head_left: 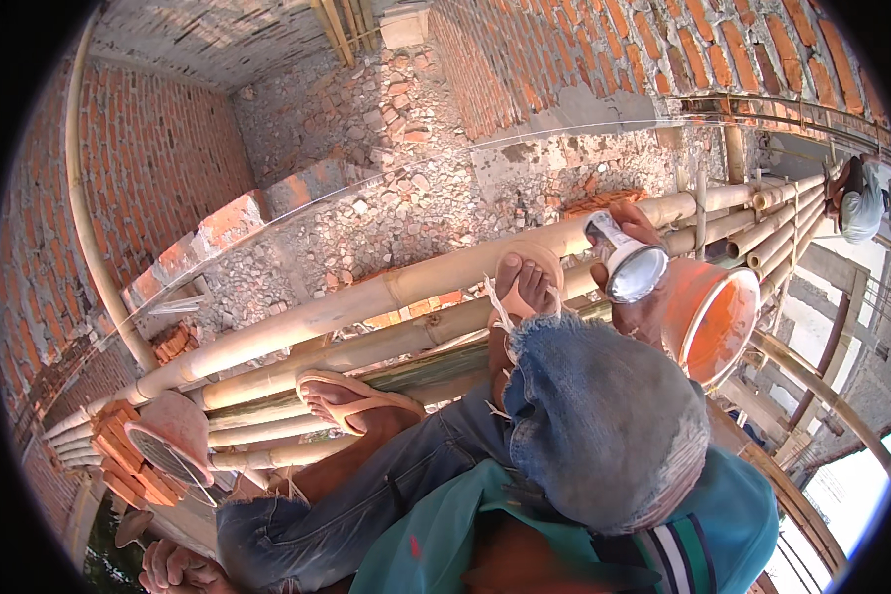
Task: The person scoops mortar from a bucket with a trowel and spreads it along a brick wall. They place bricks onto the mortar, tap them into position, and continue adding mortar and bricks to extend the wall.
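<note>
My right hand (636, 220) grips a small metal can (636, 267) with a printed label and a shiny silver end, beyond my right knee. Beside it leans a bucket (698, 315) with a pale rim and orange inside. Low at the far left is my left hand (176, 568), its fingers curled; what they hold, if anything, is hidden. A brown rounded thing (134, 528) shows just above that hand. Nearby, a pale pinkish bucket (173, 421) lies tilted against a stack of red bricks (129, 455).
I sit with sandalled feet on bamboo poles (366, 305) lashed into a scaffold. Brick rubble (406, 213) covers the ground below, between brick walls (168, 129). An upright bamboo pole (77, 178) stands left. Another person (861, 203) is at the far right end.
</note>
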A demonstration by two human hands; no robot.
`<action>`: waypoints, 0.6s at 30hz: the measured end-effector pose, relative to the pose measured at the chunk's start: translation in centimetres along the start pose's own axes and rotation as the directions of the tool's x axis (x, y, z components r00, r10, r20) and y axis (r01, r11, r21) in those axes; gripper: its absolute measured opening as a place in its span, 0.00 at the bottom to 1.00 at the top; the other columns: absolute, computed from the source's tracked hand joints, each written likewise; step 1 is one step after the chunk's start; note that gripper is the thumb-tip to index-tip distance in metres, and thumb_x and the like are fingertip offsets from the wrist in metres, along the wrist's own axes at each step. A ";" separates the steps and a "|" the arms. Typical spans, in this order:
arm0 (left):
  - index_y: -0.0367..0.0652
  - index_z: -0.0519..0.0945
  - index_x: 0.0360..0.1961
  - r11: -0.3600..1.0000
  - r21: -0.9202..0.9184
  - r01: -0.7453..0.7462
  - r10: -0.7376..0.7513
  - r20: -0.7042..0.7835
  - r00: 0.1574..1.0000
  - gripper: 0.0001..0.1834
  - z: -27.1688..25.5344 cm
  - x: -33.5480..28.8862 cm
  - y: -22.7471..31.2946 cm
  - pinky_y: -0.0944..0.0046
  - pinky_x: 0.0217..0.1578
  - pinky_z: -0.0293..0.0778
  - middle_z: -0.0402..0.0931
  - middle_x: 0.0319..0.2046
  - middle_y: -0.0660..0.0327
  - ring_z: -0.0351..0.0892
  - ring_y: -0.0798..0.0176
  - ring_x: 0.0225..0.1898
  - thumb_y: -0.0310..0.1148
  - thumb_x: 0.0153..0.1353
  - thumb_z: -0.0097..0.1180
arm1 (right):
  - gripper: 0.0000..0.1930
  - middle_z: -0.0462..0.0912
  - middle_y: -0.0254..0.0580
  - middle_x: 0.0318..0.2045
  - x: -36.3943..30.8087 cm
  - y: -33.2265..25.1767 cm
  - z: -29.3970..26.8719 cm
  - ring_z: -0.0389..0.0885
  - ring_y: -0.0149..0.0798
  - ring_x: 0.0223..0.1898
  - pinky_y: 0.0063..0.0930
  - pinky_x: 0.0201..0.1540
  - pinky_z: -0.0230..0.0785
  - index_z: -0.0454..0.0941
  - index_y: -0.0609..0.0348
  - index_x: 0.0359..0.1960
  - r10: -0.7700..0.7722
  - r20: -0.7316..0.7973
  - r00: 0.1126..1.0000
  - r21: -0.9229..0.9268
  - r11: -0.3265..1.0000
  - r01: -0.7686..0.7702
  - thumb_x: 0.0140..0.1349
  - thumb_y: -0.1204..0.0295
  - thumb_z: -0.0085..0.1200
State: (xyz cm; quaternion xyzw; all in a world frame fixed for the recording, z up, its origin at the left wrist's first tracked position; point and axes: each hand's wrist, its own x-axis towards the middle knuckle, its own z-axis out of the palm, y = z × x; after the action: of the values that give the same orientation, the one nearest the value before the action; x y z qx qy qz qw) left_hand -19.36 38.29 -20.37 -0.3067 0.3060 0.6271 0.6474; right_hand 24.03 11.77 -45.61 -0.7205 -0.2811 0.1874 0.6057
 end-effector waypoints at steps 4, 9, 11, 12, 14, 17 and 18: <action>0.41 0.76 0.30 0.880 0.460 -0.120 -0.088 0.404 0.910 0.20 -0.7 4.5 1.6 0.58 0.44 0.70 0.60 0.10 0.66 0.68 0.67 0.25 0.46 0.75 0.48 | 0.30 0.83 0.44 0.54 -5.5 -4.5 -12.5 0.79 0.38 0.58 0.35 0.63 0.69 0.75 0.64 0.62 -0.008 -0.587 0.809 -0.263 0.948 -0.181 0.61 0.67 0.71; 0.41 0.73 0.39 0.910 0.402 0.103 -0.224 0.267 0.937 0.19 0.4 8.8 1.6 0.56 0.51 0.70 0.69 0.27 0.61 0.72 0.62 0.37 0.46 0.79 0.45 | 0.29 0.84 0.43 0.52 -11.4 -0.8 -24.2 0.81 0.35 0.54 0.32 0.57 0.72 0.76 0.65 0.63 0.315 -0.798 0.514 -0.165 0.706 -0.689 0.58 0.74 0.67; 0.42 0.69 0.41 0.750 0.660 -0.038 -0.270 0.359 0.894 0.17 -0.2 8.8 1.0 0.56 0.53 0.69 0.67 0.33 0.61 0.71 0.62 0.40 0.45 0.81 0.42 | 0.32 0.83 0.47 0.55 -12.1 0.5 -26.1 0.82 0.37 0.55 0.31 0.56 0.75 0.73 0.66 0.65 0.392 -0.765 0.511 -0.194 0.617 -0.763 0.57 0.76 0.65; 0.43 0.68 0.42 0.640 0.755 -0.139 -0.284 0.401 0.871 0.16 -0.5 8.3 0.6 0.57 0.53 0.68 0.67 0.36 0.61 0.71 0.62 0.41 0.44 0.82 0.40 | 0.34 0.83 0.50 0.56 -11.8 0.8 -26.4 0.83 0.38 0.56 0.30 0.55 0.77 0.71 0.68 0.67 0.455 -0.774 0.439 -0.186 0.500 -0.846 0.56 0.77 0.64; 0.39 0.74 0.45 0.684 0.727 -0.062 -0.308 0.365 0.879 0.19 -1.4 7.4 0.0 0.48 0.59 0.68 0.73 0.39 0.56 0.74 0.55 0.46 0.47 0.78 0.46 | 0.35 0.80 0.52 0.60 -10.4 0.5 -25.1 0.81 0.42 0.59 0.34 0.58 0.76 0.69 0.67 0.69 0.160 -0.769 0.619 -0.476 0.503 -0.722 0.57 0.77 0.61; 0.39 0.75 0.55 0.676 0.733 -0.081 -0.415 0.469 0.780 0.21 -2.7 7.2 -1.5 0.40 0.64 0.66 0.74 0.54 0.49 0.74 0.48 0.58 0.47 0.77 0.48 | 0.31 0.76 0.57 0.65 -6.4 -1.6 -19.5 0.75 0.50 0.66 0.41 0.66 0.70 0.68 0.64 0.71 -0.063 -0.594 0.802 -0.730 0.460 -0.505 0.66 0.71 0.58; 0.40 0.72 0.54 0.589 0.787 -0.183 -0.412 0.487 0.771 0.20 -2.9 7.2 -2.0 0.43 0.66 0.66 0.72 0.52 0.53 0.74 0.51 0.57 0.47 0.79 0.46 | 0.29 0.78 0.59 0.64 -4.8 -2.2 -16.5 0.75 0.51 0.67 0.44 0.67 0.69 0.70 0.63 0.70 -0.073 -0.497 0.864 -0.708 0.610 -0.356 0.68 0.69 0.59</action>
State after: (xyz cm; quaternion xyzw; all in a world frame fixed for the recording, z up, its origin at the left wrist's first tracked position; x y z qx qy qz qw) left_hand -17.20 40.42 -27.78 0.2231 0.2983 0.4386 0.8178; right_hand 30.04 -3.70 -40.59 -0.9536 -0.1150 -0.0888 0.2636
